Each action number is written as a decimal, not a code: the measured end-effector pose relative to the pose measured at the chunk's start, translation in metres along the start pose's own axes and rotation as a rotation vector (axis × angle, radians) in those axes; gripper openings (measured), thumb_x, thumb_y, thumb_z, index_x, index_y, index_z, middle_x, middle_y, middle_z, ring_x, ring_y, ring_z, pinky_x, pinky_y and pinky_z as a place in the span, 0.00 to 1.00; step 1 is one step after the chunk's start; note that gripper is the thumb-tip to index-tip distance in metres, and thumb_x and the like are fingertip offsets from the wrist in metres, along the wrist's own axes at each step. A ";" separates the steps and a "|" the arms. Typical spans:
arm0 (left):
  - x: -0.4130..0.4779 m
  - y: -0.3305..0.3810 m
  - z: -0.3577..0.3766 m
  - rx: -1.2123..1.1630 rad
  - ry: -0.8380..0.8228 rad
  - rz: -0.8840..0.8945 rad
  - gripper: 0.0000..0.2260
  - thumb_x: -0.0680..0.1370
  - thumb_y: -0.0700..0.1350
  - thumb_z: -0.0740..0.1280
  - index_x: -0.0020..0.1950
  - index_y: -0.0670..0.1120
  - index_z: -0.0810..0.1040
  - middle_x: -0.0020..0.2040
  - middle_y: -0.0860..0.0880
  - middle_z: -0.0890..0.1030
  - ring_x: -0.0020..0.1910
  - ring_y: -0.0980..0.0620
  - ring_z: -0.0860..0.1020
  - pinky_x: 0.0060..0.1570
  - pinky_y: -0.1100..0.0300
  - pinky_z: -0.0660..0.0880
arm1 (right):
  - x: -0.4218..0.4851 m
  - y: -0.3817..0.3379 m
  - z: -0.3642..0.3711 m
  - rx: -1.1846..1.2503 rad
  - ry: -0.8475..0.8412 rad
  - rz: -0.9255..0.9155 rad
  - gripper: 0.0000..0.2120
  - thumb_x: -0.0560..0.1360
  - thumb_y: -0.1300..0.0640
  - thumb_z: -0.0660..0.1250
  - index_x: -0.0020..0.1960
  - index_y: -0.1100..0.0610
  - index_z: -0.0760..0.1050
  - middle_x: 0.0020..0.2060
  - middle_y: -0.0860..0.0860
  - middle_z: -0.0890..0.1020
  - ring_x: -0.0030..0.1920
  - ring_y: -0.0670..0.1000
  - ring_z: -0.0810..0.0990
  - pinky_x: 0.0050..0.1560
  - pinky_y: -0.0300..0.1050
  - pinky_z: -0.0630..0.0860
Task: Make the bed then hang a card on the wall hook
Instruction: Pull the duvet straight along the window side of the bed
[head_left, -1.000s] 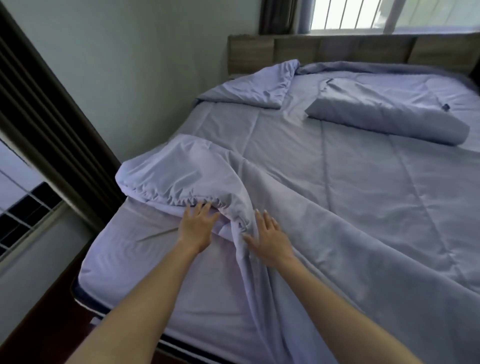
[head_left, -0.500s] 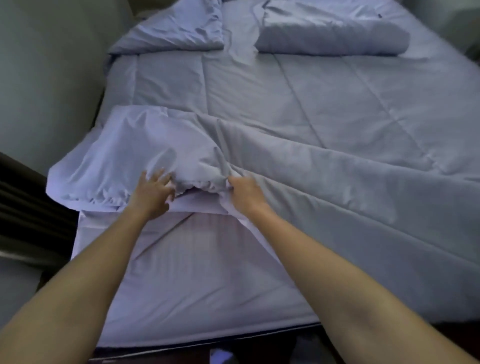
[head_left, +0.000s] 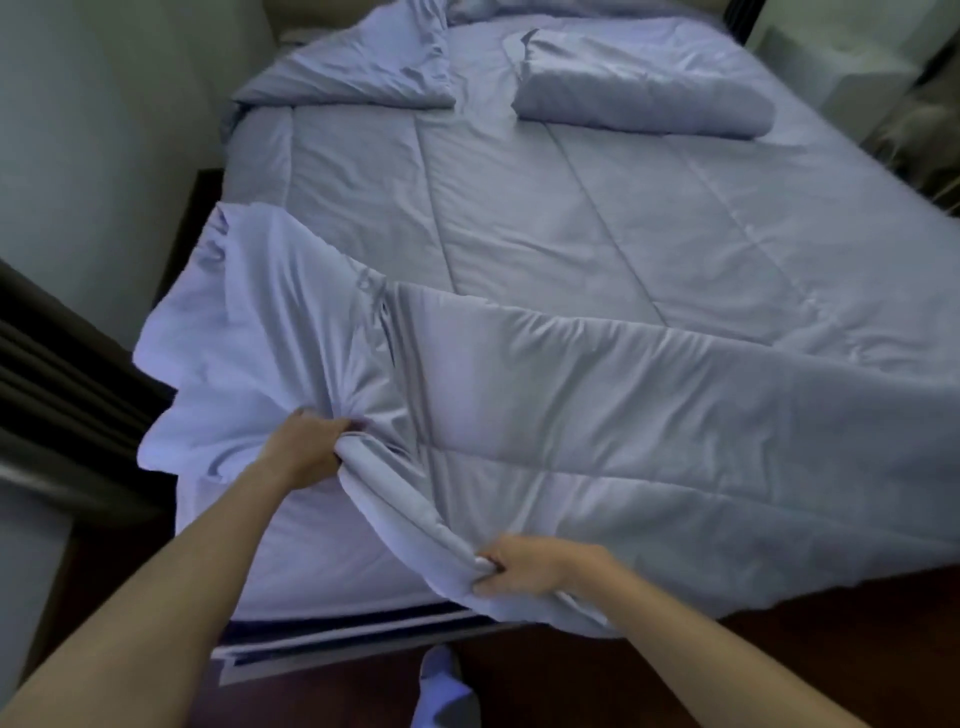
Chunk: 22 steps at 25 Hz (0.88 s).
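Observation:
A lavender quilted duvet (head_left: 597, 291) covers most of the bed. Its near left corner is folded back, so the pale fitted sheet (head_left: 306, 535) shows at the foot. My left hand (head_left: 304, 449) grips a bunched fold of the duvet near that corner. My right hand (head_left: 519, 566) grips the duvet's lower edge close to the foot of the mattress (head_left: 332, 623). Two matching pillows lie at the head: one (head_left: 639, 88) to the right, another (head_left: 363, 67) at the far left. No card or wall hook is in view.
A pale wall (head_left: 104, 130) runs close along the bed's left side, with a dark curtain (head_left: 57, 395) nearer me. Dark wooden floor (head_left: 727, 665) lies below the foot of the bed. My socked foot (head_left: 441, 691) stands there. A white cabinet (head_left: 841, 57) stands at the far right.
Both hands closed on the duvet and drew its folded corner toward the foot of the bed. My right hand moved down to the lower edge. The view tilted further down.

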<state>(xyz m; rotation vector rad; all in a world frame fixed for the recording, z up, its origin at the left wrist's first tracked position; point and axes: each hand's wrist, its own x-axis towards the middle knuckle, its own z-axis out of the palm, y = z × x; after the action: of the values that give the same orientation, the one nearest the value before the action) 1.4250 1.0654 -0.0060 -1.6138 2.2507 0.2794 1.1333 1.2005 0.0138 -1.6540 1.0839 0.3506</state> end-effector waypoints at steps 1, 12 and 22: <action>-0.027 0.007 0.008 0.037 -0.082 -0.034 0.23 0.77 0.48 0.57 0.73 0.59 0.64 0.65 0.44 0.77 0.63 0.42 0.75 0.63 0.51 0.69 | -0.007 0.003 0.017 -0.057 -0.021 -0.003 0.14 0.77 0.50 0.62 0.34 0.49 0.66 0.32 0.46 0.72 0.35 0.48 0.71 0.37 0.42 0.66; -0.290 0.119 0.156 -0.047 -0.671 -0.221 0.22 0.74 0.48 0.59 0.67 0.46 0.73 0.67 0.45 0.75 0.66 0.46 0.74 0.65 0.54 0.71 | -0.073 0.044 0.180 -0.453 -0.074 0.153 0.18 0.77 0.49 0.60 0.61 0.60 0.75 0.59 0.61 0.79 0.58 0.61 0.77 0.53 0.50 0.71; -0.326 0.144 0.176 0.036 -0.710 -0.147 0.27 0.71 0.51 0.67 0.70 0.50 0.67 0.67 0.46 0.75 0.65 0.47 0.74 0.63 0.53 0.71 | -0.072 0.057 0.216 -0.579 -0.092 0.230 0.15 0.76 0.52 0.61 0.60 0.56 0.75 0.58 0.59 0.79 0.56 0.60 0.78 0.57 0.53 0.75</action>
<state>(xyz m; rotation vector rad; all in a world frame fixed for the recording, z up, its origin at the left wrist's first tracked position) 1.4128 1.4608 -0.0443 -1.3620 1.5820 0.6491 1.1105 1.4246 -0.0529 -1.9885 1.1723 0.9531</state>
